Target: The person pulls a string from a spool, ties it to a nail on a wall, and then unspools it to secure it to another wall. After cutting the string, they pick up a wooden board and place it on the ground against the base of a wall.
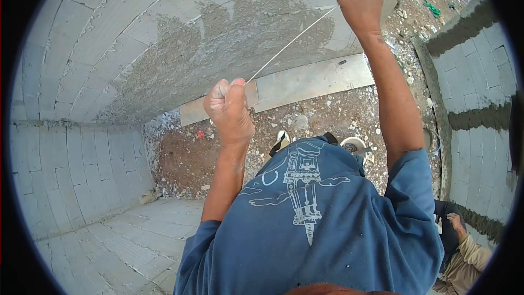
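Note:
A thin white string (295, 39) runs straight and taut between my two hands, slanting up to the right. My left hand (229, 110) is closed around its lower end, with the thumb pressed on the fingers. Higher up at the right, my right hand (360, 1) is a fist on the other end. Both hands are in front of a block wall (147, 13), which bears a rough patch of wet-looking grey mortar (202, 54). Beneath the string, a long strip of flat tile-like boards (311, 81) lies along the wall's foot. A small dark object (343, 62) rests on it.
Rubble and stones (295, 120) cover the ground. A white bucket (353, 145) with something in it stands beside my body. More block walls (82, 172) rise at the left and right. Another person (464, 246) is at the lower right. A green tangle (432, 9) lies at the upper right.

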`<state>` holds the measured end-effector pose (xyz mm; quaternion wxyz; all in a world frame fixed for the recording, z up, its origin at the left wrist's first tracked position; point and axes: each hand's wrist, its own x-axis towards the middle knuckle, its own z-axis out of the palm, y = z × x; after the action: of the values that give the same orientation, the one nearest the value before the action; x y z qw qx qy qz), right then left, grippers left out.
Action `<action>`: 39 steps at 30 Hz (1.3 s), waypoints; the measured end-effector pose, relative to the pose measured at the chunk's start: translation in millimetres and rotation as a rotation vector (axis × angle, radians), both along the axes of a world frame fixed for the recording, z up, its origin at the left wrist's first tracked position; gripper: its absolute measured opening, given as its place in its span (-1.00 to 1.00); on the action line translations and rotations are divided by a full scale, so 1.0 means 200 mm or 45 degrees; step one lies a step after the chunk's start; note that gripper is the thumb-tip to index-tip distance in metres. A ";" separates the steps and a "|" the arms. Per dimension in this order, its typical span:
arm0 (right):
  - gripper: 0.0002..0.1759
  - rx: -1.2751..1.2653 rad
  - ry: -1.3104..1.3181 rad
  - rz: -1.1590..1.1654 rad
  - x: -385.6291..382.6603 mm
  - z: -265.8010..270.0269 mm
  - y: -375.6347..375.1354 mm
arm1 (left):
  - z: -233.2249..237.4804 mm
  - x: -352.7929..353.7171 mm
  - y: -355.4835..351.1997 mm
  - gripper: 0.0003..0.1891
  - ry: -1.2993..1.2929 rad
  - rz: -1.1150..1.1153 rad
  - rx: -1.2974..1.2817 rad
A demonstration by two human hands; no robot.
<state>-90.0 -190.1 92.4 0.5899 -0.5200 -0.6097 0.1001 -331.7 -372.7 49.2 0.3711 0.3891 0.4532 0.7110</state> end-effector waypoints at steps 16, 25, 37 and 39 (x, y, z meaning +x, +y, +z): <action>-0.74 -0.135 -0.190 1.082 -0.26 -0.18 -0.87 | -0.03 0.12 -0.29 -0.54 0.190 -0.390 -0.252; -0.69 -0.524 -0.239 0.797 0.39 -0.46 -0.42 | 0.33 -0.07 -0.08 -0.82 1.108 -0.089 0.119; -0.61 -0.674 1.489 -0.167 1.10 -1.47 0.12 | 1.56 -0.34 -0.18 -0.80 1.919 0.659 0.664; -0.56 -0.456 2.001 -0.074 1.18 -1.59 0.13 | 1.77 -0.52 -0.18 -0.78 1.909 0.725 0.626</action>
<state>145.2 -164.3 -225.6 0.7562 -0.4000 0.0224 0.5173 -435.8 -407.7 403.2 -0.3177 0.6992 0.4928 0.4090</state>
